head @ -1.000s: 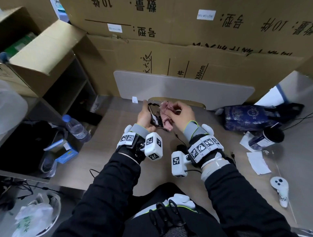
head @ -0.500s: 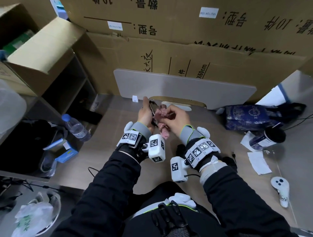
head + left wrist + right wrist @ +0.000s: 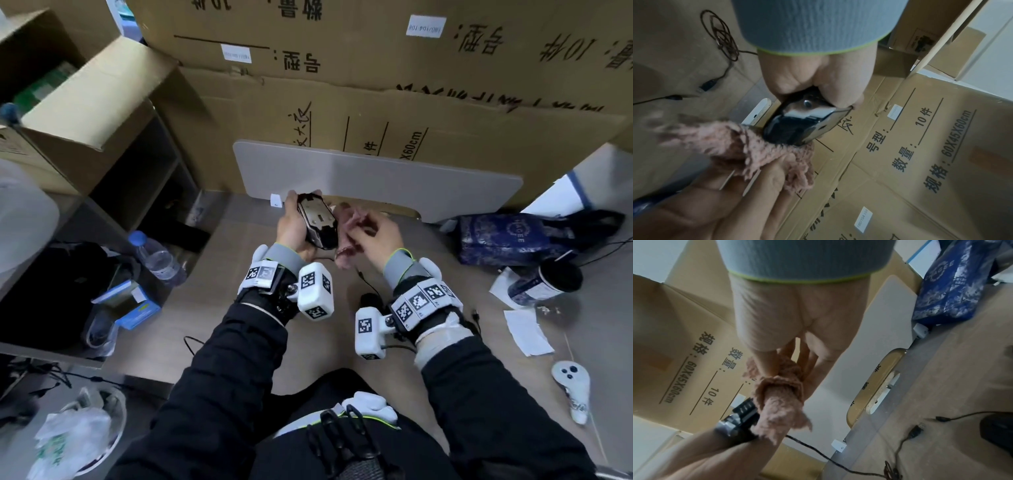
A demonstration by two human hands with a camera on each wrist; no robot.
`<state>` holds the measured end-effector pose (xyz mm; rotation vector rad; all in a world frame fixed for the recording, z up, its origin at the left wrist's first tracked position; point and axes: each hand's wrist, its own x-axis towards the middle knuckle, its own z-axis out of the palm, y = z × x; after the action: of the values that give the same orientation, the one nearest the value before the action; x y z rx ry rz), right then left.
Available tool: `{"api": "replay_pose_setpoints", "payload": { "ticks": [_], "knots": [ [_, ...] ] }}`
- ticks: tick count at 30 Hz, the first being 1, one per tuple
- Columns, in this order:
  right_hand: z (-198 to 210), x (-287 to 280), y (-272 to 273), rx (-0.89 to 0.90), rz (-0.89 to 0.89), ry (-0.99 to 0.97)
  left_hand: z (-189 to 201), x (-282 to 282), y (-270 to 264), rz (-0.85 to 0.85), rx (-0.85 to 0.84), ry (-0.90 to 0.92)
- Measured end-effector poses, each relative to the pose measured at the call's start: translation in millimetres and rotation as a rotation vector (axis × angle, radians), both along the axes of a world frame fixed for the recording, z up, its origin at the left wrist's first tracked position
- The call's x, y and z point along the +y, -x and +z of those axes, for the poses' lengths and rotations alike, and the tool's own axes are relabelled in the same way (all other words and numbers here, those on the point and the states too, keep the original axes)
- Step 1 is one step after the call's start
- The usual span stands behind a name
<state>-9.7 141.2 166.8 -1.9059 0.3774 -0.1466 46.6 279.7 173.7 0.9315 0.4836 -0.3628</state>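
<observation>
In the head view my left hand (image 3: 293, 221) grips a black and silver wired mouse (image 3: 317, 221) above the table, its grey underside facing up. My right hand (image 3: 373, 233) pinches a fluffy pink cloth (image 3: 347, 236) bunched against the mouse's right side. The left wrist view shows the mouse (image 3: 803, 123) end-on in my left hand (image 3: 818, 81), with the cloth (image 3: 756, 146) pressed to its lower edge. In the right wrist view the cloth (image 3: 781, 395) hangs from my right fingers (image 3: 805, 360) beside the mouse (image 3: 740, 418). The mouse's black cable (image 3: 818, 454) trails down to the table.
Large cardboard boxes (image 3: 376, 85) and a leaning grey board (image 3: 376, 178) close off the back. A water bottle (image 3: 156, 257) and blue box (image 3: 137, 308) lie left. A blue bag (image 3: 507, 240), cup (image 3: 548, 281), paper slips (image 3: 527, 332) and white controller (image 3: 572, 387) lie right.
My left hand has turned the mouse so its underside faces up. The cloth has slid from the top of the mouse to its right side.
</observation>
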Motion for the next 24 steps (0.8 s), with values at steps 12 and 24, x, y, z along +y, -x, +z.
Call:
{"api": "replay_pose_setpoints", "payload": {
  "ticks": [12,24],
  "knots": [
    [0,2,3,-0.140,0.007,-0.108,-1,-5,12,-0.052,0.013,0.084],
    [-4,6,13,-0.014,0.146,-0.137,-7,8,10,0.045,-0.014,0.077]
  ]
}}
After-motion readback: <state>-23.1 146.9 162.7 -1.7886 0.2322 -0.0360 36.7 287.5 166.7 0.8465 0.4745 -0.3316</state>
